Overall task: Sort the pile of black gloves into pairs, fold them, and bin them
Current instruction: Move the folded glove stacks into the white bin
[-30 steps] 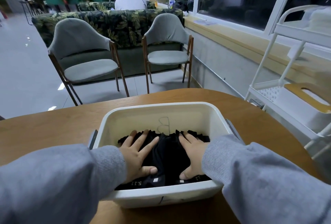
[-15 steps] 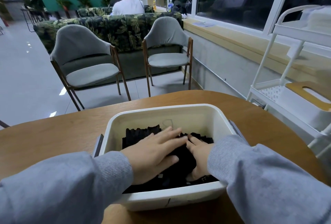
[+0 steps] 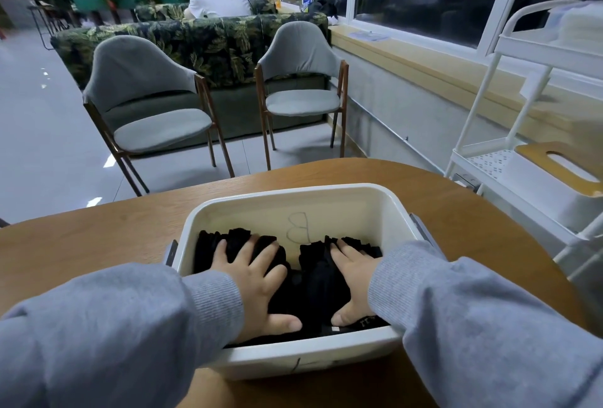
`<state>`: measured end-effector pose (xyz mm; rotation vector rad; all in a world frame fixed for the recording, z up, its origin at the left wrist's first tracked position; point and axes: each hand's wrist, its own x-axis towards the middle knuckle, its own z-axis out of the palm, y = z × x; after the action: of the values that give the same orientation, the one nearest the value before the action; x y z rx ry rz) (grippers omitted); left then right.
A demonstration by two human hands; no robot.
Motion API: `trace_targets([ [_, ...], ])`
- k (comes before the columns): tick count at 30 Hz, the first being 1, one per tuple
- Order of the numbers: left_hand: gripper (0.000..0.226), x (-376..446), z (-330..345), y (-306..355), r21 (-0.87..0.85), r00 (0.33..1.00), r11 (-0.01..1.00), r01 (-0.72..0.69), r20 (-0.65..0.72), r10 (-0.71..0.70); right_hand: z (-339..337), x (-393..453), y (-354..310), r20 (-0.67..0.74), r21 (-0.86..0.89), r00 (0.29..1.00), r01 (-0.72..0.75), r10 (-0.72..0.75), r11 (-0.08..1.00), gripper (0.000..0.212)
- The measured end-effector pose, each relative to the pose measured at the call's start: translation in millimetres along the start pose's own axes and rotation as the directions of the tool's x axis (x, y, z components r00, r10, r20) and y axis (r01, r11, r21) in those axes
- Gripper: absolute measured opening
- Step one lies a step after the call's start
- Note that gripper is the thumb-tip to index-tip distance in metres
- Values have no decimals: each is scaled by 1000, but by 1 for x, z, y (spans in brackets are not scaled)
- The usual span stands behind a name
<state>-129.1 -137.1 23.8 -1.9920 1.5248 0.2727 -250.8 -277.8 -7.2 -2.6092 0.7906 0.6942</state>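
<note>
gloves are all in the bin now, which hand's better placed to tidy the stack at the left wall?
Left, probably. The left hand already lies flat on the black gloves nearest the white bin's left wall; the right hand presses the right-side stack.

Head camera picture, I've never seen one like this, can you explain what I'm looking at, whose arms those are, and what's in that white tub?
There is no machine here. The view comes from a wide-angle camera worn on a person's head, looking forward and down, so the two grey-sleeved arms belong to the wearer.

A white plastic bin, with a letter B drawn on its inner far wall, stands on a round wooden table. Inside lie the black gloves, bunched into a dark heap.

The left hand and the right hand both lie flat on the gloves with fingers spread, one to each side. They press on the fabric; neither grips anything.

Behind the table are two grey chairs, a leaf-patterned sofa, another person seated with their back turned, and a white trolley to the right.
</note>
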Motion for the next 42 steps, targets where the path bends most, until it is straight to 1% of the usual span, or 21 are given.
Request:
trace_targets([
  [2, 88, 1, 4, 0, -11, 1000, 1000, 11, 26, -11, 1, 1, 1, -11, 7, 1000, -3, 3, 1000, 117],
  [4, 89, 3, 7, 1, -54, 1000, 998, -13, 19, 15, 0, 0, 0, -8, 7, 1000, -7, 7, 1000, 117],
  [7, 106, 7, 8, 0, -140, 992, 983, -123, -26, 120, -4, -7, -3, 3, -50, 1000, -31, 31, 998, 114],
  [8, 107, 7, 6, 0, -172, 987, 972, -160, -38, 155, -6, -10, -5, 4, -71, 999, -36, 36, 997, 113],
  [10, 98, 4, 2, -1, -237, 977, 947, -215, -66, 205, -11, -17, -9, 2, -83, 999, -36, 36, 996, 111],
  [13, 87, -4, -3, -3, -309, 962, 914, -261, -156, 222, -16, -25, -14, -19, -70, 999, -40, 39, 997, 105],
  [15, 87, -13, -3, -7, -330, 958, 912, -244, -229, 173, -18, -27, -15, -49, -53, 998, -34, 31, 998, 102],
  [18, 88, -31, -2, -17, -309, 957, 939, -148, -283, 58, -25, -34, -15, -114, 30, 993, 12, -8, 999, 98],
  [20, 78, -43, -2, -24, -257, 954, 962, -92, -300, 11, -31, -43, -17, -191, 99, 979, 86, -65, 991, 93],
  [22, 73, -53, -4, -31, -237, 959, 971, -14, -278, -54, -37, -54, -24, -273, 159, 953, 181, -133, 971, 84],
  [25, 72, -63, 3, -40, -309, 947, 951, 29, -297, -125, -38, -66, -43, -366, 164, 898, 321, -245, 933, 67],
  [27, 69, -67, 16, -43, -419, 925, 908, 9, -341, -166, -35, -69, -59, -386, 144, 869, 389, -310, 910, 56],
  [28, 71, -71, 20, -43, -480, 911, 877, -11, -366, -189, -33, -69, -66, -391, 132, 859, 409, -332, 903, 53],
  [30, 88, -80, 30, -44, -592, 864, 802, -79, -442, -241, -30, -69, -77, -411, 93, 840, 425, -354, 900, 51],
  [31, 90, -84, 36, -45, -642, 845, 759, -109, -462, -270, -29, -69, -83, -427, 80, 829, 433, -362, 898, 51],
  [34, 75, -94, 59, -53, -745, 800, 649, -154, -479, -360, -27, -72, -103, -470, 71, 785, 490, -405, 869, 51],
  [36, 75, -102, 75, -59, -785, 771, 609, -118, -458, -442, -25, -74, -119, -487, 53, 749, 539, -449, 841, 55],
  [37, 77, -106, 83, -62, -802, 758, 592, -74, -431, -489, -23, -74, -127, -496, 51, 733, 561, -466, 826, 58],
  [39, 72, -115, 98, -69, -829, 731, 558, 47, -352, -584, -17, -75, -143, -510, 54, 707, 594, -489, 803, 64],
  [42, 70, -124, 118, -79, -852, 697, 490, 181, -240, -675, -8, -71, -163, -529, 4, 665, 623, -527, 782, 65],
])
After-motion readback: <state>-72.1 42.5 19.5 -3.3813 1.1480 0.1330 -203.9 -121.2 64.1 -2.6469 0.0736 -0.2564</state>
